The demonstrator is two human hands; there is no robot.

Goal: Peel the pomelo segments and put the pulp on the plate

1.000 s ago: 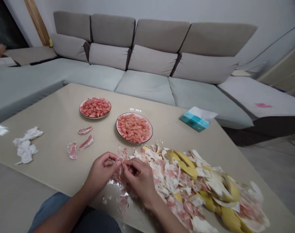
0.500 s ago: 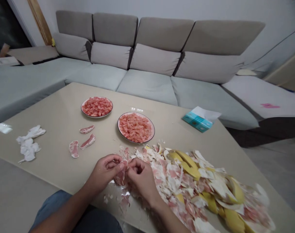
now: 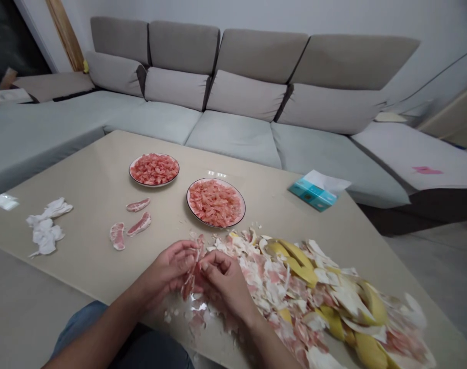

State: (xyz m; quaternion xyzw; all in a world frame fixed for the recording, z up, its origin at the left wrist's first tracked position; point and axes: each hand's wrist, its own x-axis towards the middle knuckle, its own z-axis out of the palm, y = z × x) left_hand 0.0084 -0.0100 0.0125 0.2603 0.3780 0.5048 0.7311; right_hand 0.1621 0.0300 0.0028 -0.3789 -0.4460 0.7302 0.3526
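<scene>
Between my two hands, over the near side of the table, is a pink pomelo segment [image 3: 190,283] with torn whitish membrane. My left hand [image 3: 171,266] grips it from the left, thumb and fingers closed around it. The fingertips of my right hand [image 3: 226,281] pinch at its membrane from the other side. Three pomelo segments [image 3: 140,224] in their skins lie to the left on the table. Beyond my hands stand a plate of pink pulp pieces [image 3: 216,202] and, farther left, a second plate of pulp [image 3: 154,169].
A large heap of pomelo peel [image 3: 295,261] and membrane scraps spreads right of my hands. A blue tissue pack [image 3: 314,190] sits at the far right of the table [image 3: 91,179]. Crumpled tissues [image 3: 47,228] lie at the left. A grey sofa [image 3: 233,136] stands behind.
The segment has turned more upright and narrower between my hands. My left fingers have spread a little along it, and my right hand keeps pinching.
</scene>
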